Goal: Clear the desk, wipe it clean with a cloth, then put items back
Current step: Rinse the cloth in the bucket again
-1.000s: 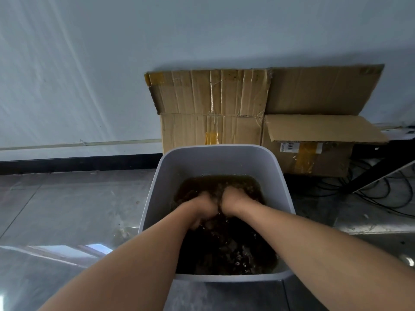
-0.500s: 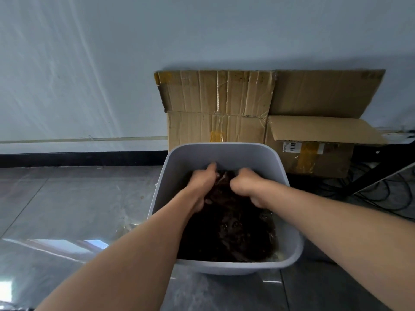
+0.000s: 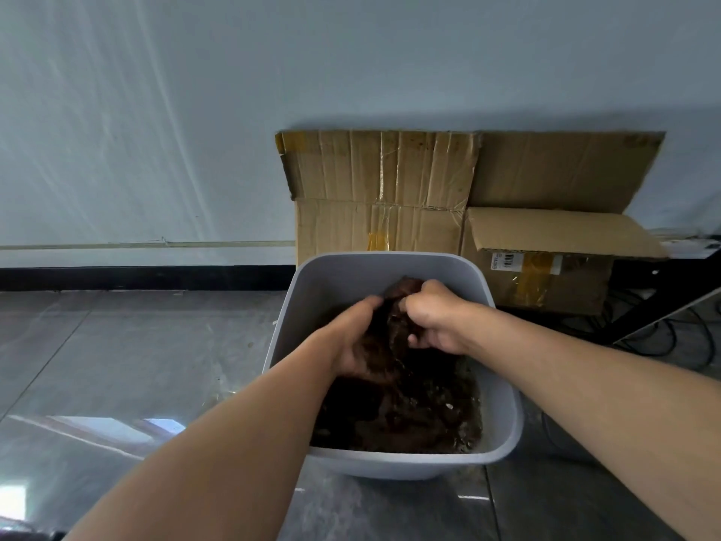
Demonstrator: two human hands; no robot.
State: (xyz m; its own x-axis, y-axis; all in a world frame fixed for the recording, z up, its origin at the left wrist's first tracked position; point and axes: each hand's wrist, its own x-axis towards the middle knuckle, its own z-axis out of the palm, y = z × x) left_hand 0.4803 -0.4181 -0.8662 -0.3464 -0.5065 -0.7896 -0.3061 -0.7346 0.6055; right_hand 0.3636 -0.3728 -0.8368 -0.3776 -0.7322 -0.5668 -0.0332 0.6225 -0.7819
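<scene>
Brown wet cloth point(image 3: 394, 329) bunched inside both hands' curled fingers point(image 3: 419, 306).

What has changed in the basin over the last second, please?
The left hand and right hand have come up out of the dark water, lifting the brown cloth that both grip toward the far wall of the basin. The grey basin and the cardboard boxes behind it appear unmoved.
</scene>
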